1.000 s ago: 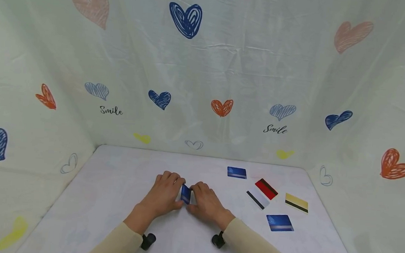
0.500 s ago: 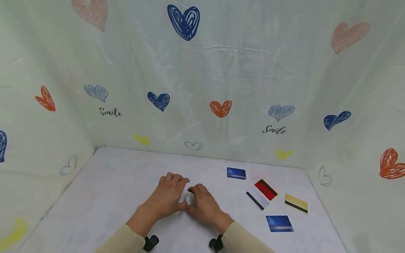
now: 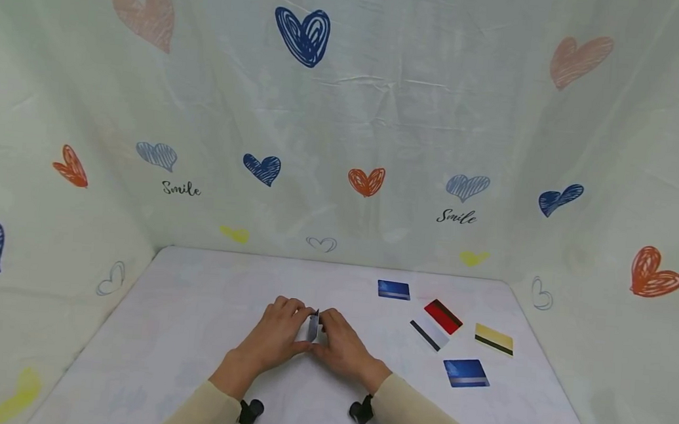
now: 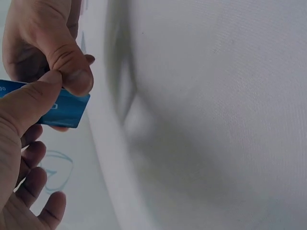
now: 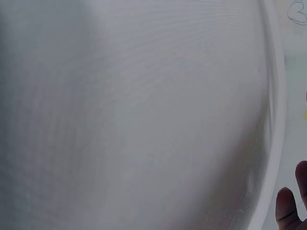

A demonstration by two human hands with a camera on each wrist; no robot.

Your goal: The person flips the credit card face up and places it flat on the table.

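Observation:
Between both hands, upright above the table, a blue bank card point(image 3: 313, 328) shows as a narrow greyish face in the head view. In the left wrist view, the card's point(image 4: 67, 111) bright blue side carries pale printing. My left hand point(image 3: 277, 329) pinches the card, thumb flat on its face and other fingers behind, partly spread. From the other side my right hand point(image 3: 347, 344) holds the card's near edge between thumb and fingers. Only a couple of fingertips point(image 5: 287, 208) of the right hand enter the right wrist view.
Two blue cards point(image 3: 394, 290) point(image 3: 467, 373), a red card point(image 3: 442, 316), a white card point(image 3: 429, 332) and a yellow card point(image 3: 494, 338) lie on the right of the white table point(image 3: 204, 281). A curtain point(image 3: 405, 111) printed with hearts rises behind it.
The blue card has turned between the fingers: its blue face showed first, then only a thin edge, now a greyish face. Both hands stay nearly in place. The cards on the table lie unmoved.

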